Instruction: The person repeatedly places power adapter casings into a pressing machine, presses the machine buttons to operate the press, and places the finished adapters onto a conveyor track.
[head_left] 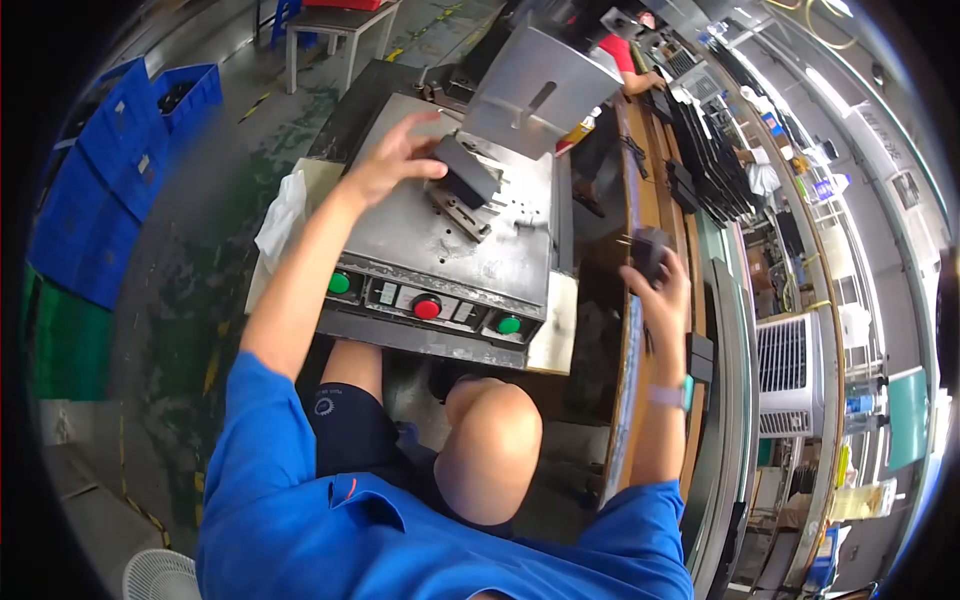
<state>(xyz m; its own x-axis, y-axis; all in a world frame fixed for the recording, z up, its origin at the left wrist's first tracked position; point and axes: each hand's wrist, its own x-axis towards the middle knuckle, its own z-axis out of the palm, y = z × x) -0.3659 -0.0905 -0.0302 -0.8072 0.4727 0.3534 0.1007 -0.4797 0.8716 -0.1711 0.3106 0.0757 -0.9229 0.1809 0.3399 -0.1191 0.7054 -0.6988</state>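
Over the metal machine table, my left hand (396, 160) has its fingers spread beside a dark rectangular block (465, 172), the fingertips at the block's left edge. The block sits tilted on a metal fixture (458, 215). Out to the right, above the wooden bench edge, my right hand (660, 290) is wrapped round a dark part (648, 254) with thin pins pointing left. An upright metal plate (540, 90) stands behind the fixture.
The machine's front panel (380, 292) has two green buttons and a red one. A plastic bag (282, 220) lies at its left. Blue crates (110, 190) are stacked far left. Dark parts line the bench (672, 150); a co-worker's arm (640, 80) reaches in behind.
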